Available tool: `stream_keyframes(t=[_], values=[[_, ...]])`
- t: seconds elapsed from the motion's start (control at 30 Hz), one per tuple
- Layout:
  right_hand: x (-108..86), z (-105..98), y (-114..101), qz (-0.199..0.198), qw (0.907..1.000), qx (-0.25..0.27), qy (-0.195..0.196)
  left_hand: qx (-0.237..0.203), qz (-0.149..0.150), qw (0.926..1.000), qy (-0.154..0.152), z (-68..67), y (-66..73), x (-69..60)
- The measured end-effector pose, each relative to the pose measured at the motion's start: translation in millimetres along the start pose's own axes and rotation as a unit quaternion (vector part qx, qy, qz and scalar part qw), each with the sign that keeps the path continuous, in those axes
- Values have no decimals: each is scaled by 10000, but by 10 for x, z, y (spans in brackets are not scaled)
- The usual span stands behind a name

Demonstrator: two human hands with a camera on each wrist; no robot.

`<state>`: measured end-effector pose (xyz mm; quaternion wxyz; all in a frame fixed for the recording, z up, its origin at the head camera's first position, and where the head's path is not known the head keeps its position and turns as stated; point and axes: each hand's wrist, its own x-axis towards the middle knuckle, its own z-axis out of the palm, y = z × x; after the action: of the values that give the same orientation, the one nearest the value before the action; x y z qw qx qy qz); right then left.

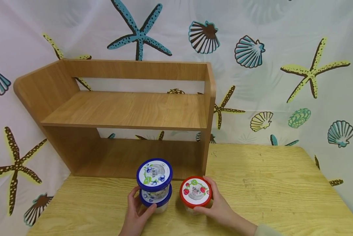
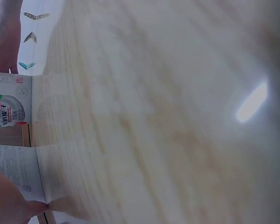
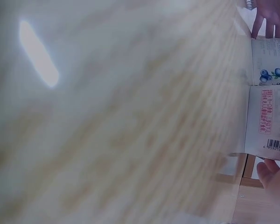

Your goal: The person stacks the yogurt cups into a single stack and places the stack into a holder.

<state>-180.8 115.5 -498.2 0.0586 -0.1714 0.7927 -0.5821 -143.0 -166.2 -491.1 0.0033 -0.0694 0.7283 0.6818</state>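
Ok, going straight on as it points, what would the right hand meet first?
The right hand, holding the red-lidded tub, would likely meet the blue-lidded stack first, though depth is unclear.

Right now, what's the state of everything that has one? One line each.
lower blueberry tub: lidded, upright on the table
upper blueberry tub: lidded, stacked on the lower blueberry tub
strawberry tub: red lid on, upright on the table
left hand: gripping the lower blueberry tub
right hand: gripping the strawberry tub
two-tier wooden shelf: upright, open-fronted
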Motion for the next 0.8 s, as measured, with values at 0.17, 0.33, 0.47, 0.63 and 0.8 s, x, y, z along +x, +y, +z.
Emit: stream_keyframes(t=[0.17, 0.33, 0.47, 0.63, 0.8], values=[[3, 2, 0, 39, 10000, 26, 13, 16, 4, 10000, -8, -2, -5, 3], [-1, 0, -7, 41, 9999, -94, 31, 12, 15, 10000, -8, -1, -15, 8], [-18, -8, -25, 50, 9999, -149, 62, 18, 30, 10000, -16, -1, -14, 4], [-38, -48, -87, 20, 9998, -85, 166, 35, 10, 10000, -23, -2, -1, 3], [-33, -119, -189, -60, 9995, -3, 301, 26, -4, 10000, -15, -1, 7, -2]])
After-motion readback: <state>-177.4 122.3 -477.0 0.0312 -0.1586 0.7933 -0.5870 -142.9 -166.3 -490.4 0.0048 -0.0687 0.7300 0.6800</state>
